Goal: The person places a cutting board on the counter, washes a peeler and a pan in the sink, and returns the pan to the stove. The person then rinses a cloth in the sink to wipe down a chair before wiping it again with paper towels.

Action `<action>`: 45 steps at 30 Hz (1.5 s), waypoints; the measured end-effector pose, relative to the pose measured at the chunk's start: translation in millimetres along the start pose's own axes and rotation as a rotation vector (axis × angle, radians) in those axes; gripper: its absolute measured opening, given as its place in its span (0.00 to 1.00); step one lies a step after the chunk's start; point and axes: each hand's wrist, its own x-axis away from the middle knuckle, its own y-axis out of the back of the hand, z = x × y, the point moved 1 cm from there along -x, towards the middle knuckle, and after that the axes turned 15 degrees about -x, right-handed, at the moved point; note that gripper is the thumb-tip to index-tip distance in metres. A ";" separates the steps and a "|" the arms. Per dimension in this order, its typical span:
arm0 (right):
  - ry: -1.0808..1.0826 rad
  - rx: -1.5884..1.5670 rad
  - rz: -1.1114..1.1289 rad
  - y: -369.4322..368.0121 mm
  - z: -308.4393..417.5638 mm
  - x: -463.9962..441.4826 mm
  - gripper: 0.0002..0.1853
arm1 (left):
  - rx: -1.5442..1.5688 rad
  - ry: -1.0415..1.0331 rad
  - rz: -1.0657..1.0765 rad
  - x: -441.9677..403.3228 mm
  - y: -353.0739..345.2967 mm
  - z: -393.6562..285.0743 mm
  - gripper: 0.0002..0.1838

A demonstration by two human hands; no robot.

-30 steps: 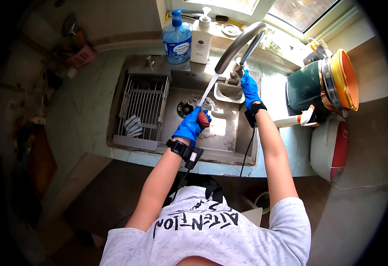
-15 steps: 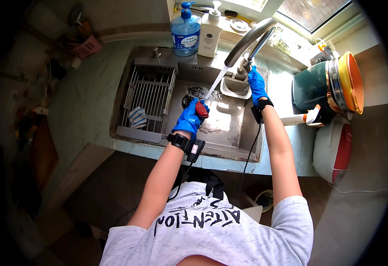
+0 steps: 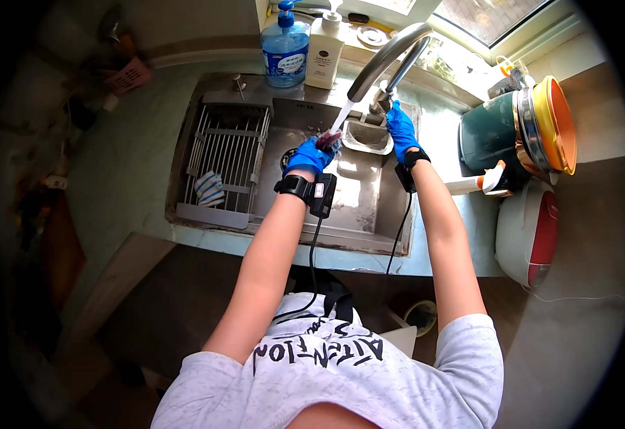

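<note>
In the head view, my left hand (image 3: 304, 159), in a blue glove, is closed around a small red scrub brush (image 3: 328, 140). Its dark, fuzzy-looking side faces up under the running water, and the fingers hide part of it. Water falls from the curved metal faucet (image 3: 391, 53) onto it. My right hand (image 3: 401, 130), also gloved in blue, is closed on the faucet's lever at its base; the fingertips partly hide the lever. Both hands are over the steel sink (image 3: 334, 229).
A drying rack (image 3: 230, 154) with a striped cloth (image 3: 209, 189) covers the sink's left side. A strainer box (image 3: 368, 137) sits near the faucet. A blue pump bottle (image 3: 284, 61) and a white one (image 3: 323, 57) stand behind. Stacked pots (image 3: 494, 129) and a white-and-red appliance (image 3: 523, 229) are at right.
My left hand has lifted the brush up into the water stream and turned it, so its fuzzy side shows instead of its smooth red back. My right hand stays at the faucet lever.
</note>
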 end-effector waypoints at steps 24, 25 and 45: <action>-0.168 -0.188 -0.049 -11.8 46.0 31.1 0.24 | -2.570 -0.765 -0.456 99.4 16.6 39.5 0.19; -0.184 -0.193 -0.025 -10.6 46.0 29.3 0.21 | -2.619 -0.812 -0.435 100.1 15.4 44.0 0.17; -0.036 0.441 -0.079 -20.2 59.4 59.5 0.33 | -1.106 -0.245 -0.048 166.5 35.5 40.8 0.21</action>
